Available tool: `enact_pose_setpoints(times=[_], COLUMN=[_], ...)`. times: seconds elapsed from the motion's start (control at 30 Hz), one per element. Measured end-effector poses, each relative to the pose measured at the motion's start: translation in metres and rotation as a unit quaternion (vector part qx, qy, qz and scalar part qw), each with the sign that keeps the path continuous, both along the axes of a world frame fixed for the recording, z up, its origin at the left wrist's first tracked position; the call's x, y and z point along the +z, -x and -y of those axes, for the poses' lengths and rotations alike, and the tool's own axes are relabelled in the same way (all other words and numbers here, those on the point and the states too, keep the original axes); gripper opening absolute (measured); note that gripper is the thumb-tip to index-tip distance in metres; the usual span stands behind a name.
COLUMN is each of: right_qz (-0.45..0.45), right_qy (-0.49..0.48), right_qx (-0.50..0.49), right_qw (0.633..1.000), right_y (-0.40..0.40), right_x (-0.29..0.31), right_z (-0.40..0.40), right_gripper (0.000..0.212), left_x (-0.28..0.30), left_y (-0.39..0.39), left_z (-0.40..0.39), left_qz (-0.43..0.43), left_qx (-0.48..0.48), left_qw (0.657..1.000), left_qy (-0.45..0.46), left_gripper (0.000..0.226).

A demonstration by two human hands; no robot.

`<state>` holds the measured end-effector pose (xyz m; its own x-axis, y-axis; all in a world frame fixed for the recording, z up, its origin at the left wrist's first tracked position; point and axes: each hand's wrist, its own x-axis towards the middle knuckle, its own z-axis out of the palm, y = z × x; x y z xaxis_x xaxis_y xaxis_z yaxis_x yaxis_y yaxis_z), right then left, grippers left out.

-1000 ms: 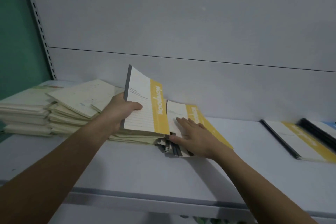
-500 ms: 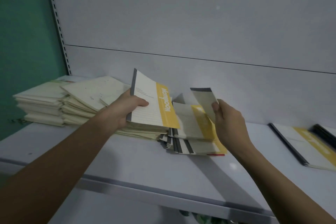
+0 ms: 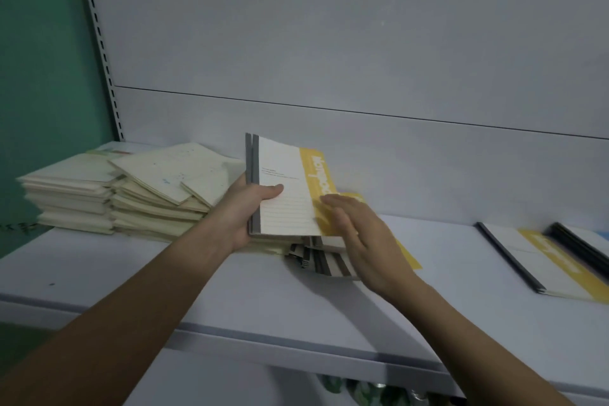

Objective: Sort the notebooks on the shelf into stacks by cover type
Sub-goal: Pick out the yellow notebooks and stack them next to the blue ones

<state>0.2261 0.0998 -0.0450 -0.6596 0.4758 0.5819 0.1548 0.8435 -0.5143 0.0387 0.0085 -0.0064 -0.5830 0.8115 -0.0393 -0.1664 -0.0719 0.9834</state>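
My left hand (image 3: 245,208) grips two white notebooks with yellow bands and grey spines (image 3: 283,188), held tilted above the shelf, thumb on the front cover. My right hand (image 3: 359,237) lies flat with fingers spread, touching the yellow edge of the held notebooks and covering a messy pile of grey-spined, yellow-banded notebooks (image 3: 323,262) beneath. To the left lie two stacks of cream-covered notebooks (image 3: 158,194), one further left (image 3: 69,194). At the right lies a separate stack of yellow-banded notebooks (image 3: 540,257).
The white shelf (image 3: 230,293) has a back panel close behind the stacks. A dark-spined notebook (image 3: 583,244) lies on the right stack, at the frame edge. A slotted upright (image 3: 99,43) and green wall stand at the left. Items show dimly below the shelf's front edge.
My right hand lifted a notebook from the pile half a second ago; now that notebook sits with the one in my left hand, and my right hand is flat against them.
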Motion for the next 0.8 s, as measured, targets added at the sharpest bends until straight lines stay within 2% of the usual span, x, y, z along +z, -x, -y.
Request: enact_pose_setpoints(times=[0.07, 0.13, 0.27, 0.33, 0.4, 0.53, 0.6, 0.7, 0.8], right_qz=[-0.013, 0.073, 0.263, 0.307, 0.313, 0.304, 0.285, 0.128, -0.054], right_qy=[0.037, 0.046, 0.011, 0.009, 0.005, -0.078, -0.064, 0.011, 0.044], right_qx=[-0.072, -0.106, -0.093, -0.094, -0.112, -0.159, -0.184, -0.230, -0.236], right_qw=[0.997, 0.991, 0.960, 0.947, 0.943, 0.936, 0.939, 0.965, 0.969], right_y=[-0.003, -0.006, -0.006, -0.004, -0.003, -0.004, -0.006, -0.012, -0.012], right_x=[-0.008, -0.017, -0.028, -0.033, -0.034, -0.025, -0.019, -0.010, 0.000], right_z=[-0.008, -0.020, -0.031, -0.032, -0.031, -0.021, -0.016, -0.012, 0.003], right_gripper=[0.042, 0.045, 0.067, 0.072, 0.071, 0.036, 0.038, 0.041, 0.039], left_x=[-0.001, -0.004, -0.008, -0.009, -0.013, -0.024, -0.027, -0.029, -0.031], left_y=[0.007, 0.014, 0.019, 0.021, 0.021, 0.021, 0.022, 0.023, 0.019], left_z=[0.006, 0.010, 0.016, 0.018, 0.022, 0.030, 0.033, 0.037, 0.039], left_qz=[0.004, 0.009, 0.013, 0.011, 0.009, 0.003, -0.001, -0.003, -0.002], left_qx=[0.020, 0.031, 0.028, 0.020, 0.011, -0.010, -0.019, -0.028, -0.042], left_qw=[1.000, 0.999, 0.999, 0.999, 1.000, 1.000, 1.000, 0.999, 0.999], left_qy=[-0.015, -0.020, -0.024, -0.023, -0.025, -0.023, -0.022, -0.017, -0.011], left_gripper=[0.030, 0.035, 0.036, 0.034, 0.032, 0.026, 0.024, 0.024, 0.026])
